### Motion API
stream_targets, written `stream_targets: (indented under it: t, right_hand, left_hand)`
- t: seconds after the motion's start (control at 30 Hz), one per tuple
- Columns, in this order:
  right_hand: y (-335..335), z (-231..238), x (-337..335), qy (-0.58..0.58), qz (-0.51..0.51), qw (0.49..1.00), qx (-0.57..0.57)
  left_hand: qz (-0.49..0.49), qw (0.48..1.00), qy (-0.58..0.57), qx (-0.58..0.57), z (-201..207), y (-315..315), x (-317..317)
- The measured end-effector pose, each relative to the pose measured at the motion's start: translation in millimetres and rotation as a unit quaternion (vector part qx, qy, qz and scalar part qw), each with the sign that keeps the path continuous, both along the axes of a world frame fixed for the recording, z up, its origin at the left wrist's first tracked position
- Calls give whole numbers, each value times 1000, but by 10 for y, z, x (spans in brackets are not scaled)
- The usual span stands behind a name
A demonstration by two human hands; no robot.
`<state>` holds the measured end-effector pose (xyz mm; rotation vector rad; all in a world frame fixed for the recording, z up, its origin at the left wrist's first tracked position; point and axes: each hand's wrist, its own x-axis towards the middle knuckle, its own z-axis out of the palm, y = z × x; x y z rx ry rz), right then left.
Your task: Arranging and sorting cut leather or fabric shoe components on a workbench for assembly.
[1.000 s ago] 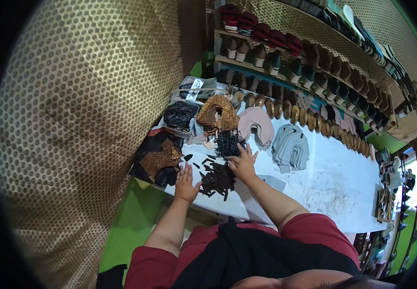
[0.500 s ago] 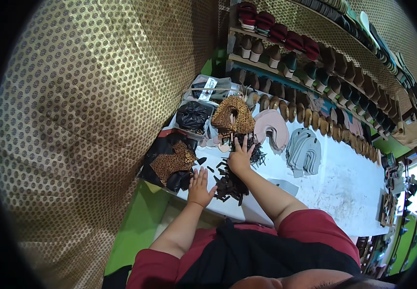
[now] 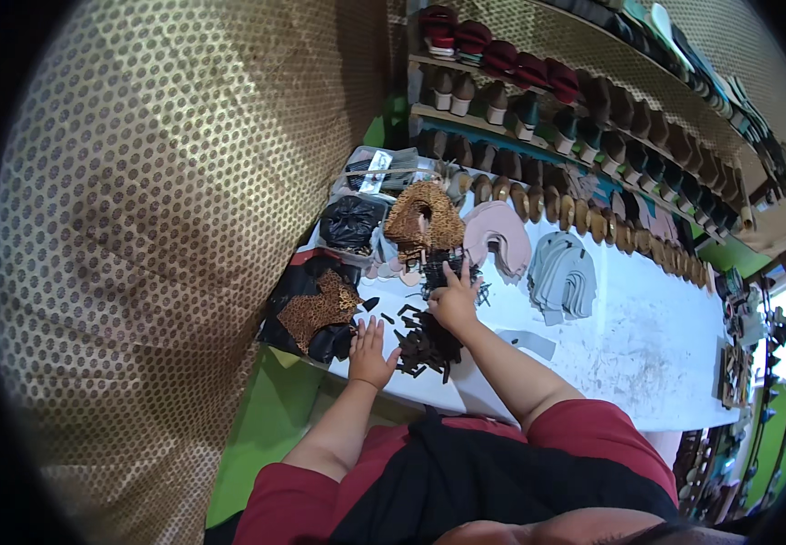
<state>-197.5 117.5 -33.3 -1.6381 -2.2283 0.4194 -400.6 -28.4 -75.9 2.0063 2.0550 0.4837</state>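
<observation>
My left hand (image 3: 372,356) lies flat at the table's near edge, fingers stretched out and nothing in it. Beside it are a leopard-print piece (image 3: 318,312) on black material and a loose heap of short dark strips (image 3: 425,347). My right hand (image 3: 454,302) rests with fingers spread at the right side of a pile of thin black pieces (image 3: 436,270). Its fingertips touch that pile, and no held object shows. Just beyond stand stacked leopard-print shoe uppers (image 3: 424,218). Pink curved pieces (image 3: 497,238) lie to their right, then grey ones (image 3: 563,277).
A white table (image 3: 643,350) extends right. At its back left are a container with a black plastic bag (image 3: 353,223) and a clear box (image 3: 391,169). A row of brown shoe lasts (image 3: 580,216) lines the back, below shelves of shoes (image 3: 529,116). A patterned gold curtain (image 3: 184,227) hangs left.
The view has shifted slightly, so the table's things sit further left. My right hand has moved a little right across the black pieces. My left hand has hardly moved.
</observation>
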Motion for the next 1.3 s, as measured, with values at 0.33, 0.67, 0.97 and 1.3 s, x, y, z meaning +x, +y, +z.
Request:
stream_targets:
  t: [0.33, 0.67, 0.97, 1.3]
  right_hand:
    - [-1070, -341, 1611, 70, -289, 951, -86]
    - [-1459, -564, 1599, 86, -304, 936, -157]
    - [-1427, -616, 1485, 77, -338, 926, -150]
    - [-1567, -571, 1605, 133, -298, 938, -115]
  left_hand:
    - [2, 1000, 17, 0, 39, 13, 23]
    - [-4, 998, 59, -9, -38, 9, 43]
    - [0, 998, 58, -11, 34, 6, 115]
    - [4, 998, 65, -13, -24, 18, 93]
